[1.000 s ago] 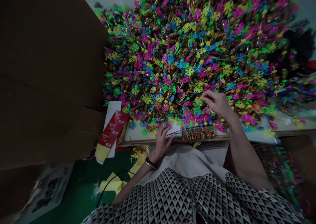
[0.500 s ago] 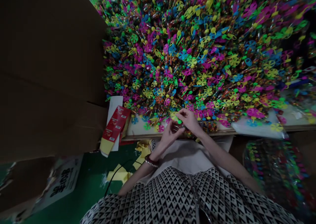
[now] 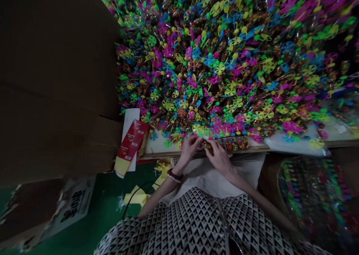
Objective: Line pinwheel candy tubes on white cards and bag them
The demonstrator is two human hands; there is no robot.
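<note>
A large heap of small tubes with coloured beads and pink, green, yellow and blue fan tops (image 3: 196, 71) covers the table. At its near edge, my left hand (image 3: 190, 149) and my right hand (image 3: 219, 157) are close together, fingertips pinched around a bead-filled tube with a yellow-green fan top (image 3: 199, 129). Just right of the fingers, a row of bead-filled tubes (image 3: 235, 143) lies along the table edge. Exactly how the fingertips grip the tube is too small to tell.
A big cardboard box (image 3: 58, 79) stands at the left, with red and yellow printed card (image 3: 131, 142) beside it. Clear plastic bags (image 3: 294, 144) lie on the table edge at right. Below them sits a bag of similar tubes (image 3: 314, 199). Yellow scraps (image 3: 136, 197) lie on the green floor.
My right hand has moved down, from above my left hand to beside it. My left hand has shifted slightly up, and more of the tube row shows.
</note>
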